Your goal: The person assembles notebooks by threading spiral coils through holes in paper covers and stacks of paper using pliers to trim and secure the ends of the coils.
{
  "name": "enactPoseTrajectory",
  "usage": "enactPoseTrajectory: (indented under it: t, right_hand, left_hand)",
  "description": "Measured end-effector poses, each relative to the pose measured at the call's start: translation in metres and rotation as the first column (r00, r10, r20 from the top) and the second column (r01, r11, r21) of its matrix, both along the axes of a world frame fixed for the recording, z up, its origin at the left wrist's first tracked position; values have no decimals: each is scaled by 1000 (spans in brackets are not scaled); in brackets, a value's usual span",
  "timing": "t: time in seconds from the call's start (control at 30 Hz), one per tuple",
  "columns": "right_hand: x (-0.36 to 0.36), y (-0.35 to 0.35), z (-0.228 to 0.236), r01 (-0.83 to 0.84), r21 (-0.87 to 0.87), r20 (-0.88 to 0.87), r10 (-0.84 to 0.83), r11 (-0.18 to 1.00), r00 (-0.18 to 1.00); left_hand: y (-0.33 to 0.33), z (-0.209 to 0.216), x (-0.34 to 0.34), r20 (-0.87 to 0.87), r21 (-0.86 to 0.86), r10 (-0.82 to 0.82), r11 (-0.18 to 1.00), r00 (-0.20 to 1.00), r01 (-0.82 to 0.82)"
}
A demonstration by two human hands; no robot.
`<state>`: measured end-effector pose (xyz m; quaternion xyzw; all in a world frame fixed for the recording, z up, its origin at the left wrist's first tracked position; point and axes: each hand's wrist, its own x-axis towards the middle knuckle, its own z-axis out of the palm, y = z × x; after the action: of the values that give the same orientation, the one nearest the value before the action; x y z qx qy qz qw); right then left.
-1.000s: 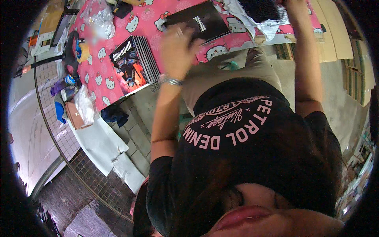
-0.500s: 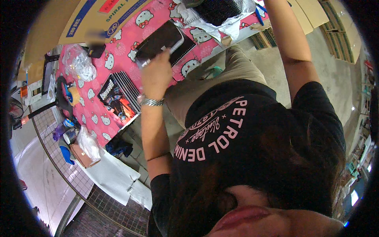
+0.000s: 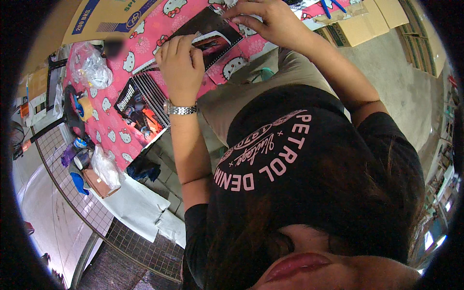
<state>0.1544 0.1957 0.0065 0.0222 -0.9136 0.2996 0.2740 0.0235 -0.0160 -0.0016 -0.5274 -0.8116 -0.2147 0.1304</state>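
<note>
A dark spiral notebook (image 3: 221, 47) lies at a slant on the pink patterned table cover, with a pale page edge and a reddish picture showing along its near part. At its left end, the bent fingers of my left hand (image 3: 181, 67) close over the notebook. My right hand (image 3: 270, 21) is at the far right corner of the dark cover, thumb and fingertips drawn together. Whatever is between them is too small to make out. Left of my left wrist sits a stack of spiral notebooks (image 3: 140, 111) with dark, colourful covers and black coils.
A large cardboard box (image 3: 96, 24) stands at the far left. Clear plastic wrap (image 3: 92, 67), a tape roll (image 3: 85, 108) and a brown pouch (image 3: 100, 183) lie along the left side. Blue-handled scissors (image 3: 331, 7) are at the far right, beside more cardboard boxes (image 3: 365, 24).
My right hand has come down from the upper edge to the notebook's far right corner. My left hand has shifted to the notebook's left end, and the reddish picture now shows.
</note>
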Motion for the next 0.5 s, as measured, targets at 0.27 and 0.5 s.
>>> enactPoseTrajectory:
  t: [0.27, 0.5]
  right_hand:
    - [-1, -11, 5, -83, -27, -46, 82, 996, 996]
    - [-2, -12, -15, -159, -103, -96, 149, 982, 984]
  left_hand:
    - [-1, 1, -1, -8, 51, -19, 998, 1000, 20]
    - [3, 0, -3, -41, 60, -30, 998, 999, 32]
